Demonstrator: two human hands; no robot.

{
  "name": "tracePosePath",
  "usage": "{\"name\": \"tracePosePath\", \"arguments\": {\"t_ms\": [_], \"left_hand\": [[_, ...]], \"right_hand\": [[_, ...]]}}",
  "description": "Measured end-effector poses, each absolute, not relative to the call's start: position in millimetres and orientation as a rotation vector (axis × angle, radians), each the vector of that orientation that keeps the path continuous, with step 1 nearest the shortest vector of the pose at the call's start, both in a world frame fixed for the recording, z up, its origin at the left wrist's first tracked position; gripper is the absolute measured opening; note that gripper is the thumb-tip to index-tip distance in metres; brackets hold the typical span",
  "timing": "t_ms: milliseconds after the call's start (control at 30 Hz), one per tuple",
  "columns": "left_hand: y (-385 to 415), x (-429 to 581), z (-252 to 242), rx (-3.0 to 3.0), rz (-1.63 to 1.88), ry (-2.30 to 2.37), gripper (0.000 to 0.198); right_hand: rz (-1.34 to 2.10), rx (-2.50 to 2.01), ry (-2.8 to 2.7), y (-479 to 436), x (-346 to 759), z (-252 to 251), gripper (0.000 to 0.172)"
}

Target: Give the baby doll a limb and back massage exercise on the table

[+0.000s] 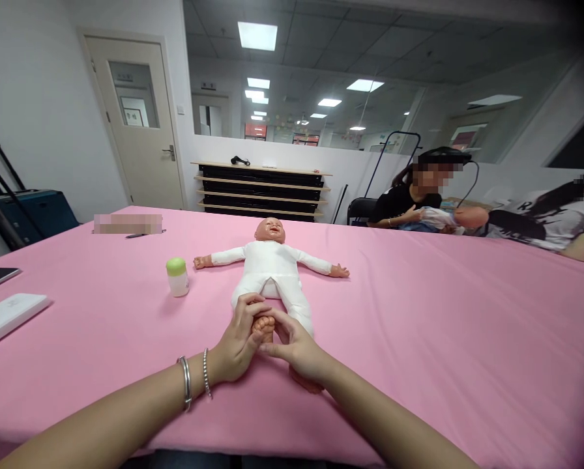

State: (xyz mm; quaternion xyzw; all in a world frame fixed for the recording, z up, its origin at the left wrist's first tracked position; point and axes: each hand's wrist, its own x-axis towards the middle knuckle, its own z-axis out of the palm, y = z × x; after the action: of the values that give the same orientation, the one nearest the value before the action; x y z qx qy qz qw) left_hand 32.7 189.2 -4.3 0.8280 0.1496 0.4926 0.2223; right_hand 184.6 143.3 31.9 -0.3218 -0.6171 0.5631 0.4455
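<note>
Writing first: a letter R reads on a white shirt (573,212) at far right, while the faint mark on the white box (13,316) at near left is too small for me to make out. Centre of the pink cloth (419,339), the doll (272,260) lies face up, head far. My left hand (238,342) clasps its foot (264,329) from the left, fingers bent; my right hand (296,345) clamps thumb and fingers round it from the right, toes peeking between.
</note>
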Motion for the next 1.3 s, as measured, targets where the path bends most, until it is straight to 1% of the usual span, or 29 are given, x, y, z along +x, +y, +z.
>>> {"name": "tracePosePath", "arguments": {"t_ms": [100,200,300,367,467,533,600,700,800,900,1000,1033,1133,1200,1233,1300], "left_hand": [[190.5,31.9,-4.6,2.306,1.331,0.376,0.041],[192.2,30.5,-3.7,2.367,1.312,0.330,0.049],[195.0,28.2,-1.4,2.426,1.331,0.237,0.061],[196.9,25.8,1.0,2.437,1.366,0.135,0.062],[198.4,21.3,5.8,2.413,1.494,-0.025,0.056],[198.8,18.3,8.4,2.385,1.620,-0.065,0.049],[199.8,15.9,9.2,2.354,1.728,-0.005,0.041],[203.7,14.6,6.2,2.308,1.832,0.186,0.035],[208.4,15.7,1.3,2.345,1.807,0.360,0.029],[211.4,17.9,-2.0,2.402,1.678,0.514,0.026],[214.0,18.9,-3.0,2.407,1.558,0.628,0.025],[215.2,18.6,-3.2,2.397,1.525,0.661,0.025],[219.7,16.7,-3.5,2.324,1.474,0.752,0.028],[222.0,16.6,-2.8,2.248,1.454,0.807,0.029],[222.5,17.7,-1.8,2.204,1.445,0.829,0.029],[221.1,23.4,2.4,2.104,1.427,0.857,0.029]], "right_hand": [[1.420,-0.792,-1.478,142.6,184.2,34.7,0.044],[1.392,-0.797,-1.463,142.9,185.0,35.1,0.041],[1.393,-0.759,-1.453,142.7,184.3,35.0,0.033],[1.409,-0.747,-1.476,142.0,183.4,36.1,0.026],[1.353,-0.756,-1.622,140.5,182.5,38.8,0.018],[1.256,-0.760,-1.784,139.6,182.2,39.9,0.015],[1.127,-0.755,-1.981,139.1,181.6,39.0,0.014],[0.858,-0.742,-2.327,138.9,179.8,33.2,0.011],[0.576,-0.741,-2.581,139.0,178.0,25.0,0.011],[0.383,-0.704,-2.701,138.6,177.6,21.5,0.013],[0.236,-0.693,-2.756,135.9,179.0,28.2,0.020],[0.230,-0.729,-2.747,133.9,180.2,32.3,0.026],[0.310,-0.974,-2.619,123.2,188.0,43.5,0.057],[0.349,-1.182,-2.495,112.5,197.4,43.8,0.073],[0.354,-1.286,-2.434,106.8,203.1,41.0,0.079],[0.353,-1.483,-2.298,96.1,215.1,30.6,0.083]]}}
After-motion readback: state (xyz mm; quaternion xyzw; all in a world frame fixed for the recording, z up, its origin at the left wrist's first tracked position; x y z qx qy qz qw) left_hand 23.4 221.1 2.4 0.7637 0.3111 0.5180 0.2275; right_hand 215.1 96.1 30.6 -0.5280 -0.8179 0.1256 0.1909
